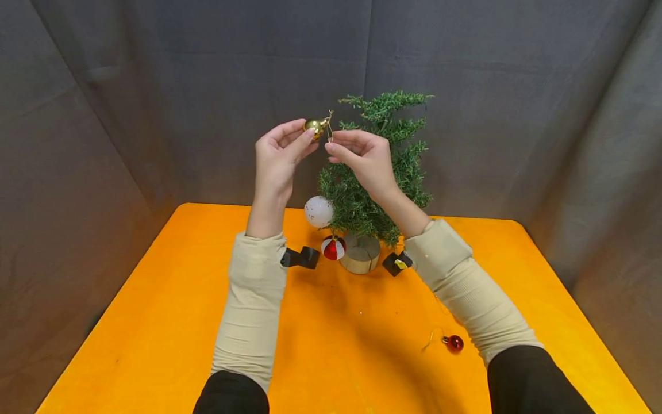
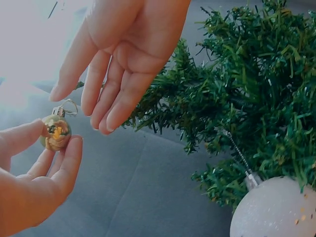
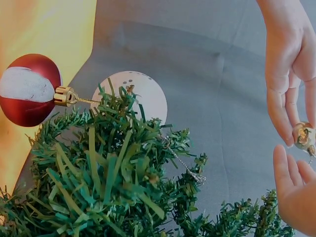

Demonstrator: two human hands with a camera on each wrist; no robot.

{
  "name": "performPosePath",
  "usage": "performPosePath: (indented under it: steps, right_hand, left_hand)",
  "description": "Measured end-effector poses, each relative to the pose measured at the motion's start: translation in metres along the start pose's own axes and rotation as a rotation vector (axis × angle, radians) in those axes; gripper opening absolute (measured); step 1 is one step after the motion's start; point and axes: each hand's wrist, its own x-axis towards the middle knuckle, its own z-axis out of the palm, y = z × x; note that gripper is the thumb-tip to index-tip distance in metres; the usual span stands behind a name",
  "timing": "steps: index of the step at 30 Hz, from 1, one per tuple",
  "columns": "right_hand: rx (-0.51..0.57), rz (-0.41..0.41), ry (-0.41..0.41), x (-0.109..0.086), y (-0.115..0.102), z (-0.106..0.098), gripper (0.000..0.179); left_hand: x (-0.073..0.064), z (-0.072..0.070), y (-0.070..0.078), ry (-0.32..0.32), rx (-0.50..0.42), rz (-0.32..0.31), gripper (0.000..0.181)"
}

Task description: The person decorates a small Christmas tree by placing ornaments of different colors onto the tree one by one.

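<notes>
Up in front of the grey cloth, my left hand (image 1: 277, 158) pinches a shiny gold Christmas ball (image 1: 314, 127) between thumb and fingers. The thumb and forefinger of my right hand (image 1: 368, 160) pinch the thin gold string loop (image 1: 331, 130) at the ball's cap. The left wrist view shows the gold ball (image 2: 58, 132) with its cap upward. A small green artificial Christmas tree (image 1: 374, 195) stands just behind and below my right hand. On its left side hang a white ball (image 1: 318, 211) and a red-and-white ball (image 1: 333, 247).
The tree's round wooden base (image 1: 360, 253) stands on an orange table (image 1: 170, 322). A small red ball (image 1: 454, 344) with a string lies near my right forearm. Grey cloth (image 1: 248, 69) surrounds the table's back and sides. Black wrist cameras (image 1: 305, 257) project from both sleeves.
</notes>
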Motion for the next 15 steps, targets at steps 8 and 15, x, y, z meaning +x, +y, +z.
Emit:
performPosePath:
  steps: [8,15]
  right_hand:
    - [0.070,-0.044,0.031,0.0003,0.0016,0.0033,0.020]
    - [0.109,-0.126,0.058,0.0025,0.0028,0.0029,0.014]
  left_hand:
    - [-0.0040,0.0032,-0.0035,0.003,-0.117,-0.046,0.017]
    - [-0.0056,0.0021,-0.0094,0.017,-0.234,-0.108,0.009]
